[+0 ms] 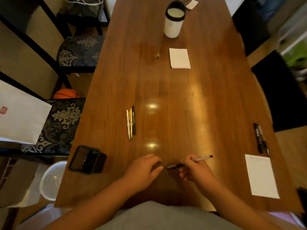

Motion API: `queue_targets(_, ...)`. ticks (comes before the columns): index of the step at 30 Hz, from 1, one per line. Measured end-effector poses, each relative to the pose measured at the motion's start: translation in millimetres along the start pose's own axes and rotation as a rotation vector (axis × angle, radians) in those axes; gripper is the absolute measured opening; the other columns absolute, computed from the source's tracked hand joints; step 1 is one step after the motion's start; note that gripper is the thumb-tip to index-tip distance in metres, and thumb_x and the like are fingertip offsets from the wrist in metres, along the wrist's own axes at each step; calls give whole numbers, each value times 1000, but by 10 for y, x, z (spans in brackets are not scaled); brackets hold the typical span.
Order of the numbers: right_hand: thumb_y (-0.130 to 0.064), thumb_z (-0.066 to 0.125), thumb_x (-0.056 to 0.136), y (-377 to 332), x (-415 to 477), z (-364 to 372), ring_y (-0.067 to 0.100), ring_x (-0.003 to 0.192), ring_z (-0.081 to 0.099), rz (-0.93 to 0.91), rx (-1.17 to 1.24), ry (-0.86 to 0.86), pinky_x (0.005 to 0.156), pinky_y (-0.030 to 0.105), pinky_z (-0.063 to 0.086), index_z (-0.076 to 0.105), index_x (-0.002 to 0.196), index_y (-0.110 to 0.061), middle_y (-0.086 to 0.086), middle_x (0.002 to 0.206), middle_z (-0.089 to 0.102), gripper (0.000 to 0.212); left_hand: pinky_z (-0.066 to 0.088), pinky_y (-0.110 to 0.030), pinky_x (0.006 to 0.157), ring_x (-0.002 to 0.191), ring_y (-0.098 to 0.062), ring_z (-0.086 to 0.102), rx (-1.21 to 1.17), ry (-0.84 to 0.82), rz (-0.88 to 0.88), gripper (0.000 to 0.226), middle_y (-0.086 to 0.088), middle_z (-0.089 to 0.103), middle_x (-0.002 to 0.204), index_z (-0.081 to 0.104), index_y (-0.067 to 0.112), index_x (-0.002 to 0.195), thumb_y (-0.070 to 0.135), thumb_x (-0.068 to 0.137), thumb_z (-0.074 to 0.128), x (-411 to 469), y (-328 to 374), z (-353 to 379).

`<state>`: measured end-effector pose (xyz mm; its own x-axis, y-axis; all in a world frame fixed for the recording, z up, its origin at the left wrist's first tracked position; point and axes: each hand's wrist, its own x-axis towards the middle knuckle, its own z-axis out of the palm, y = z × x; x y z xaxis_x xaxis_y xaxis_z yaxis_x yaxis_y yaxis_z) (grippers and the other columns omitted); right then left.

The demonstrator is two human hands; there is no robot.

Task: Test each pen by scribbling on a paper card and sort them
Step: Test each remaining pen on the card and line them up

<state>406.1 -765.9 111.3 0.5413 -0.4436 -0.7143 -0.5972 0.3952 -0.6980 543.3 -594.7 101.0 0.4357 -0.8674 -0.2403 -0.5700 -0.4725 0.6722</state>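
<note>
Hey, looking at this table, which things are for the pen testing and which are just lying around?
For the job: pen in right hand, row of three pens, black markers, paper card.
Lying about: white cup, black holder, basketball.

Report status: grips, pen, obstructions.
Right grip holds clear-barrelled black-tipped pen. Left grip loosely curled, apparently empty, beside it. White paper card lies right, nothing between.

Right hand [194, 170] around clear pen [203, 158]
</note>
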Motion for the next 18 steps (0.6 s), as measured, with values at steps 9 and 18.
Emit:
queue_targets(9,-6,50,96,106,-266,-861,21,52,59,-59,139,-20,45,27,43,54,81,-9,12,62,61,15,47,-28,86,99,-10,58,21,-8,213,35,5,63,111,63,22,118,44,90,61,477,941,357)
queue_targets(18,-9,51,96,297,-339,-2072,20,55,58,-59,208,-160,50,27,44,55,83,-9,12,63,61,14,43,-22,69,80,-8,57,33,-18,142,21,7,62,89,69,22,96,40,85,70,755,1907,1176)
